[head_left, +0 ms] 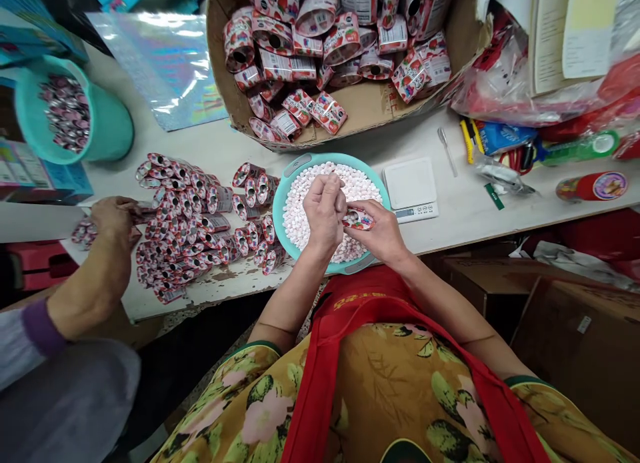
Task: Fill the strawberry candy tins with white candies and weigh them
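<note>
Over a turquoise basin (281,236) heaped with small white-pink candies (300,213), both of my hands meet. My right hand (383,233) holds a small strawberry-printed tin (359,219) with its opening facing up and pale pieces showing inside. Beside it, my left hand (325,206) is closed in a fist near the tin's left end; whatever lies inside the fist is hidden. Just left of the basin stand several open tins (255,189) with the same print, and a larger packed group of them (185,229) spreads farther left.
A cardboard box (370,113) of tins sits behind the basin. To the right lie a white digital scale (411,183), a plastic dropper (447,149) and a yellow cutter (471,141). At left, a co-worker's hand (114,216) touches tins near a turquoise bucket (113,126).
</note>
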Available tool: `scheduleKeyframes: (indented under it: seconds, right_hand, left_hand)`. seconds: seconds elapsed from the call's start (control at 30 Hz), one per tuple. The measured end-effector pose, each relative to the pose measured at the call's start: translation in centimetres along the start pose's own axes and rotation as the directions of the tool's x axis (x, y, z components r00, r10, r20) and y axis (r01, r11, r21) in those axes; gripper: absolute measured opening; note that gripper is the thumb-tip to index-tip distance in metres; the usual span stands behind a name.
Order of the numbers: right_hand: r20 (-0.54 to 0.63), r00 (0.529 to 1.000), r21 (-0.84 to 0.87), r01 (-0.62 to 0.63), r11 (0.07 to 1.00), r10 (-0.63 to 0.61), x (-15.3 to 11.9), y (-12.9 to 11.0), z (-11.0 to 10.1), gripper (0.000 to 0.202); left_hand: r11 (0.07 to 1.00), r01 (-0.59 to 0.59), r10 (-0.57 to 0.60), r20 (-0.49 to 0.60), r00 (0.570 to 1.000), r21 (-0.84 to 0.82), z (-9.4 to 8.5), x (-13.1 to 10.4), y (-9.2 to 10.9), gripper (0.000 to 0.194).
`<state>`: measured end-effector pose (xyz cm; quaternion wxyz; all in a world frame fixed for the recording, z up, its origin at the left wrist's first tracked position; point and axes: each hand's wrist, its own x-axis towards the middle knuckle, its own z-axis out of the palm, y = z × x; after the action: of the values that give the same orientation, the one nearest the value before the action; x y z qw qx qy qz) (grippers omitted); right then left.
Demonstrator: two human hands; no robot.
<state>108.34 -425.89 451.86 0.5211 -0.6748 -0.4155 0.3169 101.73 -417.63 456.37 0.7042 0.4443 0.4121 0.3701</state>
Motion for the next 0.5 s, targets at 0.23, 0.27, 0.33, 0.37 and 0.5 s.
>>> scheduleKeyframes:
  seconds: [0.23, 0.27, 0.33, 0.37, 0.5]
  right_hand:
    - [-0.011, 0.997, 0.142, 0.073, 0.987, -0.072, -1.4, 1.2, -1.7, 0.033]
    - [-0.026, 0.997, 0.158, 0.075, 0.985, -0.071, -2.1, 1.6, -2.8, 0.035]
    - [-0.061, 0.997, 0.169, 0.051, 0.984, -0.041, -3.9, 2.6, -5.3, 0.038]
    - [-0.089, 0.996, 0.166, 0.023, 0.986, -0.009, -5.0, 3.4, -6.6, 0.04]
    - [-0.377, 0.906, 0.091, -0.173, 0.981, 0.194, -9.1, 7.4, -11.3, 0.043]
  left_hand:
    - [0.98, -0.121, 0.125, -0.017, 0.992, 0.16, -2.5, 1.3, -0.8, 0.031]
    - [0.955, -0.136, 0.144, -0.01, 0.99, 0.262, -3.5, 1.8, -1.3, 0.03]
    - [0.814, -0.179, 0.156, 0.088, 0.984, 0.552, -5.1, 2.6, -2.5, 0.027]
    - [0.688, -0.222, 0.164, 0.15, 0.975, 0.69, -5.6, 2.6, -3.2, 0.024]
    - [0.282, -0.416, 0.178, 0.379, 0.908, 0.864, -3.8, -0.4, -5.4, 0.019]
